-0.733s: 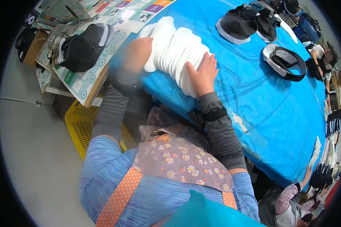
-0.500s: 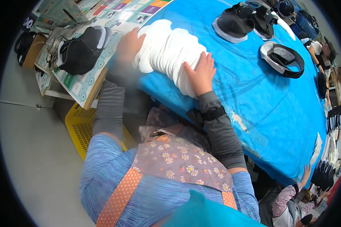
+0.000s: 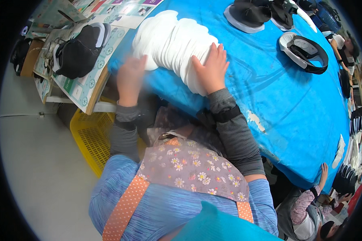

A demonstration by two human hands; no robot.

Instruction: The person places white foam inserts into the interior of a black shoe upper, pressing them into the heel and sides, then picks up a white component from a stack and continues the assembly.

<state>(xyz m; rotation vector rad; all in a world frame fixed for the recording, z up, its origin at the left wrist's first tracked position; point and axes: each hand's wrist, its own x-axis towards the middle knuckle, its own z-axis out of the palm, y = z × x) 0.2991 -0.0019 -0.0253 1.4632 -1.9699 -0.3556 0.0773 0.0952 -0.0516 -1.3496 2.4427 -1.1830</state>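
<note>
A fanned row of thin white fabric pieces (image 3: 171, 40) with rounded edges lies on the blue-covered table (image 3: 269, 108). My right hand (image 3: 212, 70) rests against the right end of the row, fingers stretched out over the outermost pieces and thumb apart. Near the row's lower left edge, my left hand (image 3: 129, 78) is smeared by motion. Its thumb comes close to the white pieces, but whether it touches them I cannot tell. The blur hides how its fingers are held.
Black caps (image 3: 249, 16) stand at the far side, with a black and white visor-like band (image 3: 303, 52) nearer. On the left, a black cap (image 3: 79, 50) sits on a patterned side table (image 3: 78, 92). A yellow basket (image 3: 90, 134) is below. Another person (image 3: 309, 209) works at lower right.
My left hand has drawn back from the row's left end toward me. The right hand stays on the right end. The view has shifted slightly.
</note>
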